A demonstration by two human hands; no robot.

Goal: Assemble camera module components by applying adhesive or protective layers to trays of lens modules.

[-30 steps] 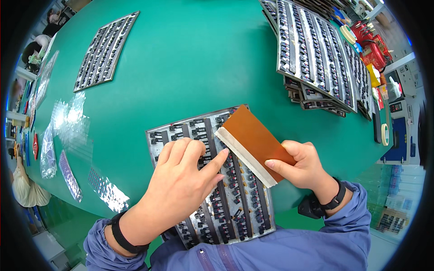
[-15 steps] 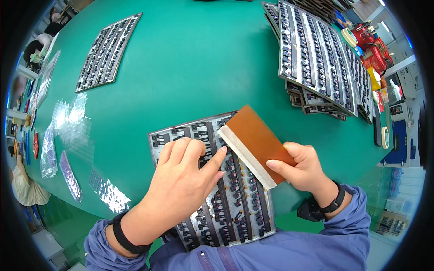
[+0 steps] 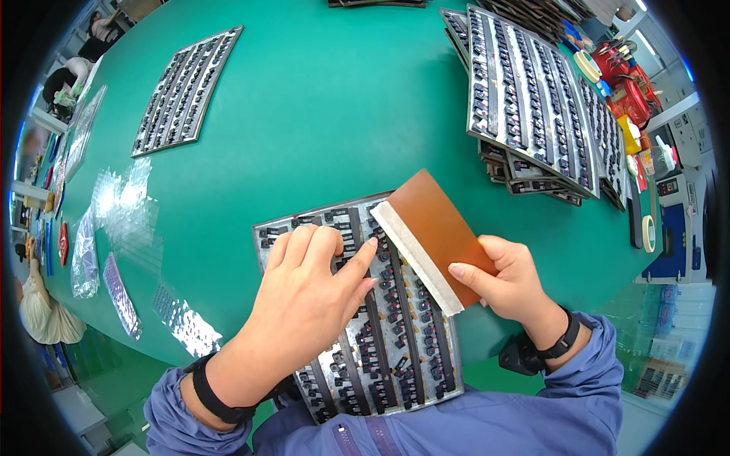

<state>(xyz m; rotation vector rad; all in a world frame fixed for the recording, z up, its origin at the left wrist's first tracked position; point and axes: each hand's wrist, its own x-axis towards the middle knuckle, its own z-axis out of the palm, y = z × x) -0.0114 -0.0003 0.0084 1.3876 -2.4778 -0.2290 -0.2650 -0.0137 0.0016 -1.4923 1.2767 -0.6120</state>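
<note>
A metal-framed panel with rows of small black parts and dark strips lies tilted on the table's near edge, against my lap. Over its upper left part, my left hand rests with the index finger stretched out and the other fingers bent, thumb apart from the index; I see nothing held in it. My right hand grips a flat brown rectangular board between thumb and fingers. Whitish tape runs along the board's lower left edge, which slants over the panel's upper right part. Some black parts are hidden beneath the hand and board.
Similar panels are stacked at the far right, and another panel lies far left. Clear plastic film and shiny strips lie on the left. Tape rolls and red tool holders line the right edge.
The brown board has shifted slightly up in the picture, with my right hand still on it. My left hand has barely moved over the panel.
</note>
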